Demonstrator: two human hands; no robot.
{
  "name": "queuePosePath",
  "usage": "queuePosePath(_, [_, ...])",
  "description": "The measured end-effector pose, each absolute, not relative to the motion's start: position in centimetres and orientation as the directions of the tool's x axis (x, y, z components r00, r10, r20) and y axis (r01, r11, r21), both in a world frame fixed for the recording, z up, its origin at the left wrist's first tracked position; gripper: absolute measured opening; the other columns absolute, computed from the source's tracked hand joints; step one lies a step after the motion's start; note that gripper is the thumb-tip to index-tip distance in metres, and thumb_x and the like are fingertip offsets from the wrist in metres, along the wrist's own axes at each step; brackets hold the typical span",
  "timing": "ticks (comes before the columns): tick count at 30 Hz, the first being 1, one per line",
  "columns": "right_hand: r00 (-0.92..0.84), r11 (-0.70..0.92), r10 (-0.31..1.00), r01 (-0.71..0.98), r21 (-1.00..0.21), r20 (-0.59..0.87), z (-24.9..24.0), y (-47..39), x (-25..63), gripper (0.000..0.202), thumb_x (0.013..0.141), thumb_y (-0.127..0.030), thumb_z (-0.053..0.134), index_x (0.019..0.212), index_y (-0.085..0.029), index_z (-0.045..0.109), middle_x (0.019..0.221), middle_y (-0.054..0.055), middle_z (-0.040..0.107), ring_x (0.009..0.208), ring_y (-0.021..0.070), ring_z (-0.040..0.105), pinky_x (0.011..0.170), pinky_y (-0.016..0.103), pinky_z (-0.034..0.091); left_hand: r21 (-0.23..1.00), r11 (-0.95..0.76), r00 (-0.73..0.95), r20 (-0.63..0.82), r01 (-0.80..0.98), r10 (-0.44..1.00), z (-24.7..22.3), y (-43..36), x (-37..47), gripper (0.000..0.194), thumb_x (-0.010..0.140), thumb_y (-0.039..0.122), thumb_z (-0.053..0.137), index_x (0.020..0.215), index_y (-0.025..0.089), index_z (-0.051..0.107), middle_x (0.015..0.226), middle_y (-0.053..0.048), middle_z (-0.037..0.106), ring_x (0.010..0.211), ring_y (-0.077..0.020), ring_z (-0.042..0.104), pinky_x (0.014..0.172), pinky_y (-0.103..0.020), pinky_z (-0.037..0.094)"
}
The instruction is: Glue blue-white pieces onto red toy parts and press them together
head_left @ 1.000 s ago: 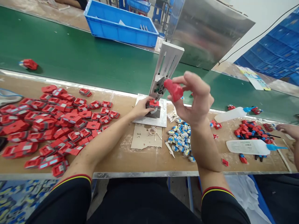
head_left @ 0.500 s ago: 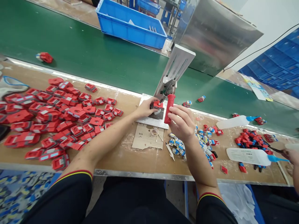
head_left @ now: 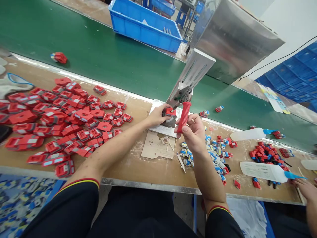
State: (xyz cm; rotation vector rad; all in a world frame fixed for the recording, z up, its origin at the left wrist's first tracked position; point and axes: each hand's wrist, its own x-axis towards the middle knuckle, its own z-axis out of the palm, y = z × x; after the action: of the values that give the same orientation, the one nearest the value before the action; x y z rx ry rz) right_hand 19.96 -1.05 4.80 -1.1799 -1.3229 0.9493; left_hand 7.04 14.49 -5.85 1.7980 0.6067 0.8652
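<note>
My left hand (head_left: 158,116) pinches a small red plastic part (head_left: 170,112) on the dark block of a hand-operated toggle press (head_left: 183,92). The press's metal tip meets or nearly meets that part; I cannot tell which. Closed around the lower end of the press's red ribbed handle (head_left: 184,115) is my right hand (head_left: 194,132), its thumb in front and some fingers behind. Under the press lies a pale metal base plate (head_left: 155,109). A torn piece of cardboard (head_left: 153,147) with a clear ring on it sits just in front.
Many red and grey parts (head_left: 74,115) are heaped at left. Small blue-and-white parts (head_left: 215,152) lie at right, beyond them squeeze bottles (head_left: 262,171) and a co-worker's hand (head_left: 307,188). Behind runs a green conveyor belt (head_left: 111,59), with a blue crate (head_left: 146,33) past it.
My right hand has shifted its hold on the red handle, fingers now behind and thumb in front. The co-worker's hand has moved to the bottle's blue nozzle. The view has shifted slightly.
</note>
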Motion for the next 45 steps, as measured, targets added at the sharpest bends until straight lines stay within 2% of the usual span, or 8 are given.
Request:
queuePosePath(10, [-0.020, 0.041, 0.999, 0.111, -0.993, 0.039, 5.2, -1.2, 20.2, 0.057, 0.087, -0.065, 0.076, 0.090, -0.029, 0.032, 0.076, -0.003, 0.070, 0.058, 0.0154, 0.070, 0.042, 0.027, 0.052, 0.920, -0.388, 0.614, 0.275, 0.056, 0.740, -5.5, 14.1, 6.9, 0.044, 0.081, 0.017, 0.074, 0.124, 0.020, 0.062, 0.113, -0.006, 0.077, 0.104, -0.0233, 0.072, 0.102, -0.041, 0.056])
queuePosePath(16, [-0.002, -0.032, 0.999, 0.183, -0.983, -0.033, 2.5, -0.7, 20.4, 0.052, 0.092, -0.065, 0.072, 0.089, -0.028, 0.035, 0.096, 0.002, 0.076, 0.046, 0.0080, 0.061, 0.037, 0.026, 0.045, 0.915, -0.401, 0.624, 0.294, 0.035, 0.724, -6.3, 14.4, 7.0, 0.045, 0.082, 0.018, 0.074, 0.124, 0.021, 0.061, 0.109, -0.006, 0.076, 0.098, -0.0224, 0.072, 0.094, -0.038, 0.056])
queuePosePath(25, [0.128, 0.059, 0.988, 0.223, -0.973, 0.089, -1.3, 2.5, 20.5, 0.060, 0.084, -0.074, 0.075, 0.083, -0.027, 0.037, 0.077, -0.007, 0.061, 0.043, 0.0089, 0.060, 0.037, 0.022, 0.042, 0.901, -0.431, 0.658, 0.294, 0.052, 0.693, -6.3, 14.5, 7.4, 0.039, 0.084, 0.022, 0.071, 0.122, 0.019, 0.058, 0.106, -0.008, 0.077, 0.098, -0.0246, 0.073, 0.093, -0.040, 0.055])
queuePosePath(30, [0.244, 0.211, 0.929, 0.265, -0.941, 0.277, 0.1, 0.6, 21.4, 0.055, 0.083, -0.073, 0.076, 0.093, -0.025, 0.051, 0.105, 0.001, 0.070, 0.058, 0.0082, 0.067, 0.046, 0.021, 0.050, 0.868, -0.489, 0.656, 0.322, 0.083, 0.683, -4.7, 15.4, 5.2, 0.064, 0.078, 0.022, 0.078, 0.137, 0.019, 0.053, 0.130, -0.015, 0.072, 0.125, -0.0300, 0.069, 0.108, -0.045, 0.054])
queuePosePath(32, [0.350, 0.311, 0.839, 0.317, -0.896, 0.415, 1.1, -1.0, 22.6, 0.046, 0.088, -0.065, 0.076, 0.097, -0.025, 0.056, 0.111, 0.004, 0.071, 0.063, 0.0084, 0.068, 0.047, 0.020, 0.050, 0.817, -0.559, 0.609, 0.372, 0.142, 0.700, -3.5, 16.7, 1.4, 0.068, 0.079, 0.026, 0.079, 0.141, 0.020, 0.051, 0.140, -0.016, 0.068, 0.132, -0.0306, 0.065, 0.111, -0.046, 0.053])
queuePosePath(37, [0.430, 0.329, 0.720, 0.479, -0.814, 0.545, 1.2, -4.5, 25.4, 0.030, 0.094, -0.050, 0.075, 0.089, -0.023, 0.063, 0.077, -0.002, 0.068, 0.056, 0.0098, 0.058, 0.049, 0.022, 0.045, 0.562, -0.655, 0.621, 0.291, 0.505, 0.728, -1.1, 18.3, -9.9, 0.028, 0.086, 0.027, 0.066, 0.114, 0.021, 0.070, 0.113, -0.008, 0.077, 0.108, -0.0260, 0.071, 0.101, -0.041, 0.055])
queuePosePath(41, [0.227, 0.243, 0.856, 0.616, -0.749, 0.465, -1.4, -4.8, 24.8, 0.024, 0.095, -0.042, 0.071, 0.083, -0.023, 0.065, 0.067, -0.003, 0.063, 0.053, 0.0120, 0.054, 0.051, 0.026, 0.044, 0.286, -0.744, 0.767, 0.047, 0.604, 0.640, -2.0, 16.9, -11.7, 0.030, 0.084, 0.027, 0.067, 0.112, 0.022, 0.076, 0.116, -0.011, 0.077, 0.115, -0.0322, 0.068, 0.106, -0.048, 0.048])
queuePosePath(45, [0.002, 0.289, 0.905, 0.733, -0.616, 0.426, -3.4, -4.5, 23.8, 0.018, 0.097, -0.039, 0.066, 0.089, -0.023, 0.067, 0.077, 0.002, 0.068, 0.061, 0.0159, 0.059, 0.060, 0.031, 0.048, 0.132, -0.770, 0.781, -0.104, 0.625, 0.616, -3.2, 16.8, -9.8, 0.027, 0.079, 0.018, 0.068, 0.103, 0.023, 0.077, 0.109, -0.010, 0.079, 0.115, -0.0326, 0.067, 0.111, -0.053, 0.041])
